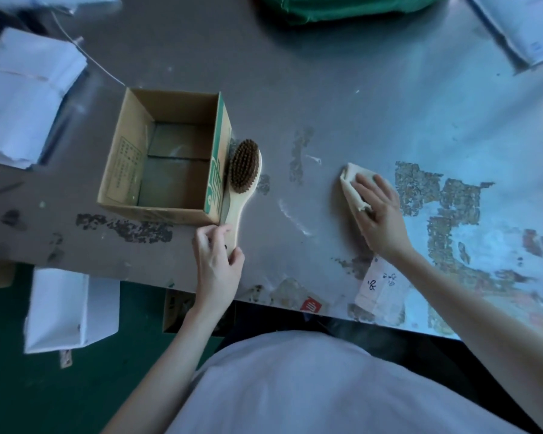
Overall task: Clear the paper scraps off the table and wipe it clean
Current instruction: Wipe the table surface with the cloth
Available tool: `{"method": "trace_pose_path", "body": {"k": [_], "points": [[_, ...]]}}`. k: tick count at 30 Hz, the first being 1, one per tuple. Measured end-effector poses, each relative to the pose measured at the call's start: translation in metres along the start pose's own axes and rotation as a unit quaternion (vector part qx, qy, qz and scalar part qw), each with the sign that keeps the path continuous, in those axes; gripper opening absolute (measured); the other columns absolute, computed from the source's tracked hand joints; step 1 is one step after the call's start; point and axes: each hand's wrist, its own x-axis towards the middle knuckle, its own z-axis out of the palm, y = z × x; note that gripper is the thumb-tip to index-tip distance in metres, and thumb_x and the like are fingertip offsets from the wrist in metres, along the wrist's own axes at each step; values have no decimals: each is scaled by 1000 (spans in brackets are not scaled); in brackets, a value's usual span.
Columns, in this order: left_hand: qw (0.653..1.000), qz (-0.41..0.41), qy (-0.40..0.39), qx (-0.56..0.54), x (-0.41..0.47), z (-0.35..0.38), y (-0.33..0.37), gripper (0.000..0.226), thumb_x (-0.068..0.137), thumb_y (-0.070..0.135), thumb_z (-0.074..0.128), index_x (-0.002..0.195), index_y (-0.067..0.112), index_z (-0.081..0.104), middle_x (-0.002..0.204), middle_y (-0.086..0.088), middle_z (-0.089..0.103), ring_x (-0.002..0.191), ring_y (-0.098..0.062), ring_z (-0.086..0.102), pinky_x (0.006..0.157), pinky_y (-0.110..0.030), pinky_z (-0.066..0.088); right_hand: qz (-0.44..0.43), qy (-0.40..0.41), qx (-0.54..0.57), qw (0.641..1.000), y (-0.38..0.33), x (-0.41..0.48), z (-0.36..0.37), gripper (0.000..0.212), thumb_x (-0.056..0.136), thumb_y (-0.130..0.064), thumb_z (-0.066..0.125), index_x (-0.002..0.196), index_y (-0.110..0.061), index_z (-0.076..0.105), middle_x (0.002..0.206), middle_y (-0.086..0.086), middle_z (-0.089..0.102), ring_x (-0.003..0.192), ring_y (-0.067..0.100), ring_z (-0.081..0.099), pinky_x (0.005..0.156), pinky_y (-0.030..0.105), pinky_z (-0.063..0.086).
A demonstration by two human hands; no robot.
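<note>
Wiping time, by the look of it. Right hand [378, 214] pressed flat on a folded cloth [353, 187], well to the right of the cardboard box [166, 158], fingers spread on top and thumb tucked at the near edge, likely to keep the cloth from sliding away while rubbing the table [342, 98]. Left hand [218, 261] just in front of the box's near right corner, fingers curled around the handle end of a wooden brush [243, 180]. Brush lying bristles up, snug against the right wall of the box, maybe parked there to stay out of the cloth's way. Box standing open on top, a handy spot for swept-up bits, though hard to tell what sits inside. Only tiny white specks and a few thin pale slivers showing on the table right of the box, so most big scraps seem gone. Dark worn patches and old stuck-on paper to the right of the box and along the near edge, probably too stuck to wipe away. White paper stacks [22, 98] off to the left of the box.
</note>
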Motion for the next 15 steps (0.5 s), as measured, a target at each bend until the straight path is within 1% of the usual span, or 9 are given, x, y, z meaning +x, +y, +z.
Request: {"method": "trace_pose_path", "body": {"k": [2, 4, 7, 9, 11, 13, 15], "points": [[1000, -18, 3, -3, 0, 0, 1, 41, 78, -6, 64, 116, 1, 52, 117, -16, 41, 105, -29, 50, 94, -26, 39, 31, 29, 1, 999, -7, -20, 7, 43, 86, -10, 53, 129, -4, 57, 142, 14, 49, 136, 41, 33, 112, 53, 24], [1000, -31, -6, 1, 1, -1, 5, 45, 77, -5, 65, 119, 0, 50, 119, -17, 41, 106, -31, 50, 94, -31, 42, 61, 45, 3, 997, -21, -39, 18, 48, 84, -13, 49, 131, -4, 55, 144, 13, 47, 137, 41, 30, 113, 52, 21], [999, -33, -33, 27, 3, -2, 10, 52, 74, -4, 67, 122, 3, 48, 120, -18, 42, 104, -32, 50, 92, -35, 43, 67, 38, -3, 997, -48, -55, 37, 50, 84, -14, 51, 133, -5, 53, 146, 12, 45, 139, 41, 27, 113, 51, 19], [997, -43, -54, 36, 6, -3, 13, 59, 72, -2, 68, 125, 6, 44, 121, -17, 41, 102, -32, 51, 89, -31, 40, 45, 13, -7, 999, -65, -58, 49, 49, 85, -12, 55, 133, -4, 52, 147, 12, 44, 139, 41, 26, 112, 53, 19], [995, -55, -75, 35, 8, -3, 15, 65, 72, 1, 69, 129, 9, 39, 124, -16, 41, 103, -32, 50, 88, -30, 39, 13, -21, -11, 1000, -79, -60, 58, 50, 85, -10, 59, 134, -5, 52, 148, 12, 42, 140, 42, 25, 112, 55, 20], [994, -61, -87, 35, 9, -2, 18, 67, 72, 4, 67, 132, 11, 37, 124, -15, 43, 105, -33, 50, 88, -35, 42, -35, -57, -12, 998, -84, -61, 62, 51, 84, -9, 61, 134, -5, 53, 147, 12, 43, 140, 42, 25, 112, 55, 21], [994, -62, -83, 36, 10, -2, 21, 67, 73, 6, 66, 133, 12, 35, 124, -14, 48, 104, -34, 51, 87, -40, 45, -68, -82, -10, 994, -81, -58, 60, 51, 84, -10, 58, 134, -5, 52, 147, 11, 44, 140, 41, 25, 113, 53, 20]]}}
